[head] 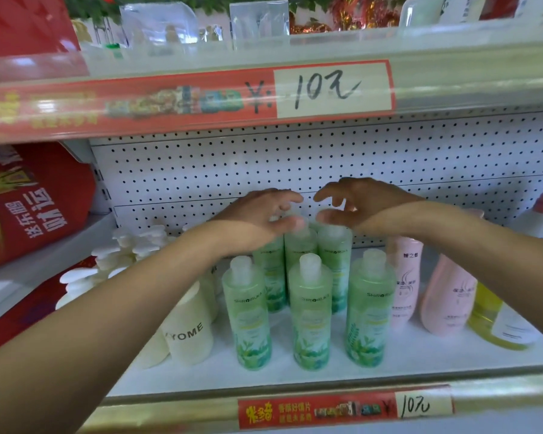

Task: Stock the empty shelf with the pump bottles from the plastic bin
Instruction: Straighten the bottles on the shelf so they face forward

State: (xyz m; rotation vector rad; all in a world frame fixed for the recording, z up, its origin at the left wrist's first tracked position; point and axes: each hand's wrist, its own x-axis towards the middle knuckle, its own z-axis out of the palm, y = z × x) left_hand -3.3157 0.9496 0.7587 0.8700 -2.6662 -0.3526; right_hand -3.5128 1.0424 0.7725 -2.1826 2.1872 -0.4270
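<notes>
Behind left hand (257,214) and right hand (367,205), rear green bottles (334,245) half-hidden

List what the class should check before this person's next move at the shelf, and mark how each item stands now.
1. Left hand free: ok, fingers loosely curled, gripping nothing.
2. Right hand free: ok, likewise holding nothing.
3. Front green bottles upright: ok, three stand in a row.
4. Rear green bottles settled: cannot tell, both hands hover over their tops and hide the caps.
5. Room left on the shelf: ok, a bare strip shows in front of the bottles.
6. Plastic bin within reach: cannot tell, it is not in view.
</notes>
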